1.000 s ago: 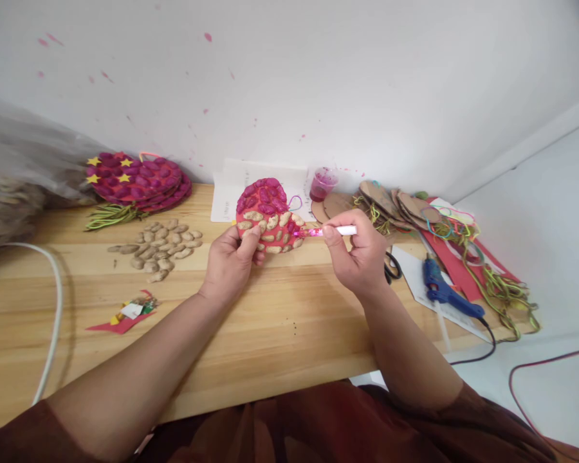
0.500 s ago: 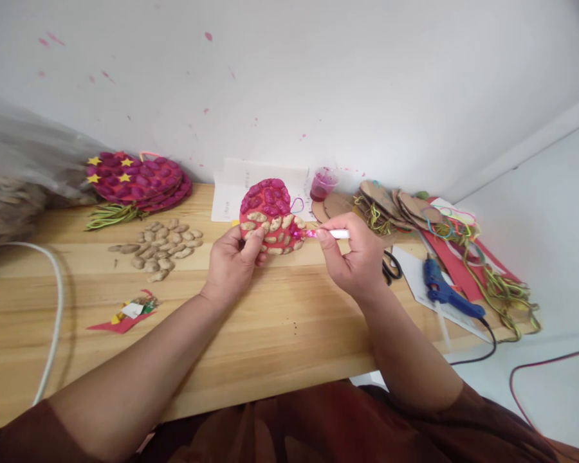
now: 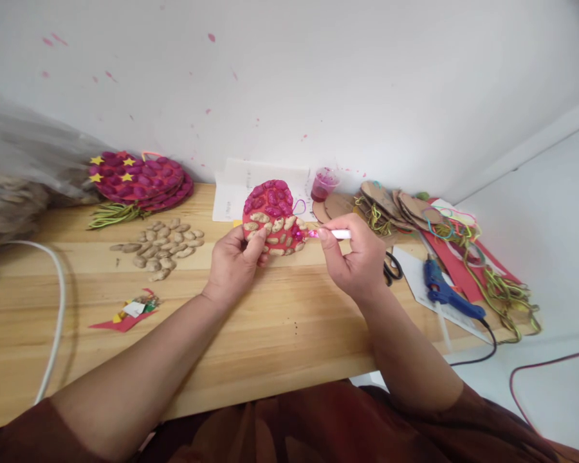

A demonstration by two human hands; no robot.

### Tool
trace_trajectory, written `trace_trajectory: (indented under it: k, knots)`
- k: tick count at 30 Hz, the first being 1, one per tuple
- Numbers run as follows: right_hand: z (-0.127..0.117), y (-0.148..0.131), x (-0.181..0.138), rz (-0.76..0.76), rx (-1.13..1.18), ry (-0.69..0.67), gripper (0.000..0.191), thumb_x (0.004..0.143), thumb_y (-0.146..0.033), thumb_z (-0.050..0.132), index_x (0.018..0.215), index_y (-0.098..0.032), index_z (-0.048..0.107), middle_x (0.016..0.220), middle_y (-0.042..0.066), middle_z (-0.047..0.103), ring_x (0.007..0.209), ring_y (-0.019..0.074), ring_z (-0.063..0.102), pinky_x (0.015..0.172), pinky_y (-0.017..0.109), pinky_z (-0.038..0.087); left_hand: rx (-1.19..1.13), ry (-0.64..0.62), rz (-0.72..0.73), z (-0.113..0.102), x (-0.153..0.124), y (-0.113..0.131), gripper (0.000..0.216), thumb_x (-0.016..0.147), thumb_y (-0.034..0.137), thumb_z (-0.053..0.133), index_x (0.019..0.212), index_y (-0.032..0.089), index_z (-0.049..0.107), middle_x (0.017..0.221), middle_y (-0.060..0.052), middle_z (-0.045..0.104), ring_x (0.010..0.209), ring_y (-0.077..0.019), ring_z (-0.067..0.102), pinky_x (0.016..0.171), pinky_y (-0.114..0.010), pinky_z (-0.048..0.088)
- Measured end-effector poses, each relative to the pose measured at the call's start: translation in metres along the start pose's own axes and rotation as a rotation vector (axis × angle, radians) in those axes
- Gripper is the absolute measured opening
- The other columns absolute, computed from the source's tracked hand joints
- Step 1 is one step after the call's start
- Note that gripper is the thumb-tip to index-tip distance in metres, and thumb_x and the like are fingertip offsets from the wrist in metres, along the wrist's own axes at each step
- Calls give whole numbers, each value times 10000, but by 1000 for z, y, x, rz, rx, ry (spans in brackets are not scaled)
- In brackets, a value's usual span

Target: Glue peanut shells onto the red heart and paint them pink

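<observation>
My left hand (image 3: 236, 260) grips the lower left edge of a round red disc (image 3: 269, 215) covered with peanuts, its thumb on the front. The upper peanuts are painted magenta; most of the lower ones keep their tan shells. Between the thumb and fingers of my right hand (image 3: 354, 257) is a white-handled paintbrush (image 3: 338, 234). Its pink-stained tip touches peanuts at the disc's right side, where some magenta shows. Behind the disc, a clear plastic cup (image 3: 325, 184) holds magenta paint.
Loose peanuts (image 3: 166, 244) lie left of my hands, with painted discs (image 3: 145, 177) behind. Paper scraps (image 3: 131, 312) lie nearer. At right are scissors (image 3: 393, 267), a blue glue gun (image 3: 448, 292), cardboard discs (image 3: 381, 196) and green cords (image 3: 506, 296). A white cable (image 3: 58, 308) arches at left.
The view has shifted very slightly. Both hands keep their holds, and the brush tip stays at the disc's right side with hardly any visible movement.
</observation>
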State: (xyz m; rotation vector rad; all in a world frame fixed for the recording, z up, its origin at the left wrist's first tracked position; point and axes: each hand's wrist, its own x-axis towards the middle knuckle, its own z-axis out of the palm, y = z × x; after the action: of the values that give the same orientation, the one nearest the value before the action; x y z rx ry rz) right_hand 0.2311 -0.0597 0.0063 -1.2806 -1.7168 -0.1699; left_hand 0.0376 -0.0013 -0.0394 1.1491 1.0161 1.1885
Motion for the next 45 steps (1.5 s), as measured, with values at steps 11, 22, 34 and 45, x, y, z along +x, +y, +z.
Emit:
trace_trajectory:
  k: [11, 22, 34, 45]
  knots:
    - [1, 0, 0, 27, -3, 0, 63, 967, -256, 645, 915, -222, 633, 812, 10, 697, 731, 151, 629, 683, 303, 487, 35, -3, 33, -1, 0, -2, 288, 850, 438, 761, 750, 202, 630, 579, 24, 604, 485, -111, 539, 450, -211, 424]
    - [2, 1, 1, 69, 5, 22, 67, 967, -261, 639, 912, -227, 621, 793, -3, 679, 675, 136, 589, 634, 289, 472, 34, -21, 42, 0, -1, 1, 308, 833, 454, 768, 734, 205, 618, 577, 25, 593, 482, -111, 524, 458, -220, 424]
    - [2, 1, 0, 20, 15, -14, 68, 969, -258, 641, 912, -221, 631, 808, 10, 696, 737, 153, 632, 693, 304, 485, -30, 9, -24, 0, 1, -1, 305, 824, 445, 785, 752, 197, 621, 619, 26, 613, 482, -96, 537, 434, -202, 423]
    - [-1, 0, 0, 69, 99, 26, 51, 972, -233, 639, 922, -224, 632, 802, -8, 674, 702, 133, 604, 661, 292, 472, -106, 52, -62, 0, 4, -2, 357, 769, 474, 826, 750, 174, 634, 637, 25, 624, 485, -84, 553, 451, -183, 466]
